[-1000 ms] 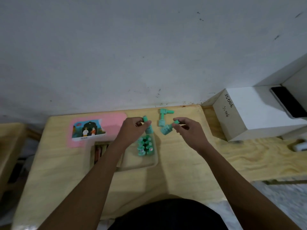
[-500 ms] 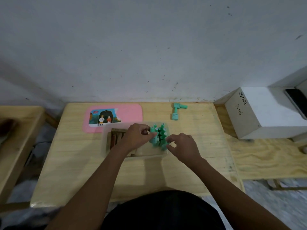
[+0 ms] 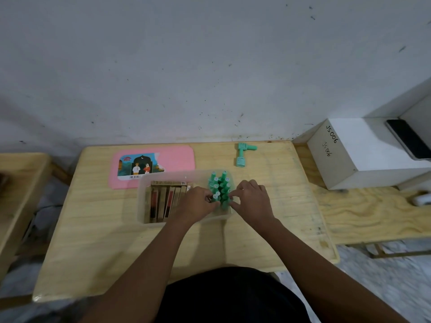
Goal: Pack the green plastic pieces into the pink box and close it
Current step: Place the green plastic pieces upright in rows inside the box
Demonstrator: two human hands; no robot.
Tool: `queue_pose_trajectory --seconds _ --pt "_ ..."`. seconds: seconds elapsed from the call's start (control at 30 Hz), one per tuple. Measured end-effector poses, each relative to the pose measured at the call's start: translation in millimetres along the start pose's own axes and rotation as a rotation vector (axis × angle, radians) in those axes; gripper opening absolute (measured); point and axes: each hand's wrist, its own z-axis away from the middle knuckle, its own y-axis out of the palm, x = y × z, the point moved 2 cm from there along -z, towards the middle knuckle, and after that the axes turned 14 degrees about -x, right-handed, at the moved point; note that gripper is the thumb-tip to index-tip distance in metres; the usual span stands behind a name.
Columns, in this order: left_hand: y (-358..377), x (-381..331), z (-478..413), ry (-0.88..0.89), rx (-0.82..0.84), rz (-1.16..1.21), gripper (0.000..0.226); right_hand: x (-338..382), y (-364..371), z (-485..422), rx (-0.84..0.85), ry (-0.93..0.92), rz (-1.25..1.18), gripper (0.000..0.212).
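Both hands were at the translucent box (image 3: 141, 201), which stood open on the wooden table (image 3: 93, 241). The green pieces (image 3: 220, 186) stood upright in a tight cluster in the box's right part, beside a row of brown blocks (image 3: 163, 201) filling its left part. The left hand (image 3: 198, 203) pinched a piece at the cluster's near end, fingers curled. The right hand (image 3: 253, 201) gripped the near right side of the cluster with curled fingertips. The pink lid (image 3: 179, 159) lay flat behind the box, touching it or nearly so. Two loose green pieces (image 3: 242, 155) lay near the table's far edge, apart from the box.
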Motion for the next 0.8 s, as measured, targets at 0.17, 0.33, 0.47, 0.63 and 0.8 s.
queue_pose_trajectory --seconds 0.17,0.33,0.47,0.63,0.8 --pt "11.4 1.0 0.4 -0.053 -0.021 0.003 0.023 -8.4 0.2 2.4 0.016 0.028 -0.058 0.023" --pt "20.2 3.0 2.7 -0.095 -0.020 0.015 0.023 -14.9 3.0 4.0 0.047 0.054 -0.132 0.024" --pt "23.1 2.1 2.6 -0.118 -0.032 0.034 0.021 -18.3 3.9 5.9 0.079 0.104 -0.213 0.024" --pt "25.1 3.4 -0.5 -0.146 -0.012 0.061 0.021 -21.6 4.3 9.6 0.107 0.163 -0.276 0.019" --pt "24.1 1.7 1.0 -0.133 -0.046 0.061 0.022 -22.3 5.5 12.8 0.122 0.201 -0.332 0.019"
